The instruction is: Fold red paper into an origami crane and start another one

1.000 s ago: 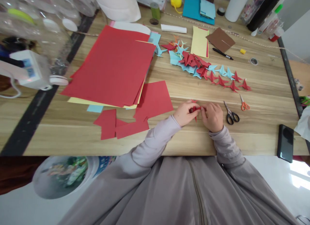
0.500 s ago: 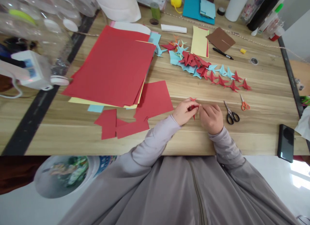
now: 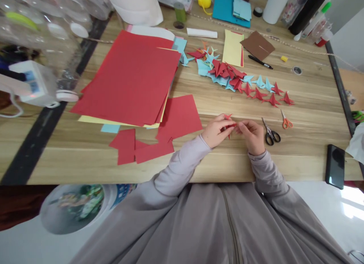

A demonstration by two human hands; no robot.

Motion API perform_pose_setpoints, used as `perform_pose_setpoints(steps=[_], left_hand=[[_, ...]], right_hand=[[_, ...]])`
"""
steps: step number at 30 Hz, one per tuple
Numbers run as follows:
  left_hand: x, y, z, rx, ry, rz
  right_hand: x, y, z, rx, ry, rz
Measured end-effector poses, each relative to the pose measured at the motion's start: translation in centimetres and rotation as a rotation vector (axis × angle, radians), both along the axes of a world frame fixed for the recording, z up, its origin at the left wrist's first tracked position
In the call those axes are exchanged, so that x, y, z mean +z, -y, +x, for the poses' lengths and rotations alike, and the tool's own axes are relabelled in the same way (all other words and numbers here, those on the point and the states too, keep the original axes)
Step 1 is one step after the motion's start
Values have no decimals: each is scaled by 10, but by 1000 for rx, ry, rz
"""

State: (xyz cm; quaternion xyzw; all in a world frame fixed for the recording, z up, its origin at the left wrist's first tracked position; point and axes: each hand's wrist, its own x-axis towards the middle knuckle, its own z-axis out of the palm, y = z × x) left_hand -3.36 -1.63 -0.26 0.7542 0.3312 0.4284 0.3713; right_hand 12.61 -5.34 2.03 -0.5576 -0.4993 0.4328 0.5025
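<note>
My left hand (image 3: 216, 131) pinches a small folded red paper piece (image 3: 229, 116), whose points stick out above and below the fingers. Close on its right, my right hand (image 3: 252, 135) has thumb and fingertips brought together at the tip of that piece; whether they grip it is too small to tell. Behind the hands lie folded red paper cranes (image 3: 258, 94) and light blue ones (image 3: 259, 82) in a cluster. Left of my hands are a loose red sheet (image 3: 183, 116) and smaller red scraps (image 3: 126, 146).
A stack of large red sheets (image 3: 133, 78) covers the left-centre of the table. Black scissors (image 3: 272, 136), orange scissors (image 3: 287, 122) and a phone (image 3: 335, 166) lie to the right. Beyond are a black pen (image 3: 260, 62) and brown paper (image 3: 257, 46). A bin (image 3: 51, 214) stands below the left edge.
My right hand has turned and its fingers have opened out a little beside the red piece. More of the piece shows between the hands. The whole view has shifted slightly.
</note>
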Motion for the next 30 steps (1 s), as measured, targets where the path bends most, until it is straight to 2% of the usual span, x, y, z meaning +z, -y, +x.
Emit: perform_pose_setpoints(steps=[4,11,30], left_hand=[[-3,0,0,6,-14,25],[-2,0,-1,10,-70,58],[5,2,-1,-14,-158,36]], right_hand=[[-1,-1,1,6,-30,-43],[-3,-1,1,120,-3,-68],[0,-5,8,107,58,-75]])
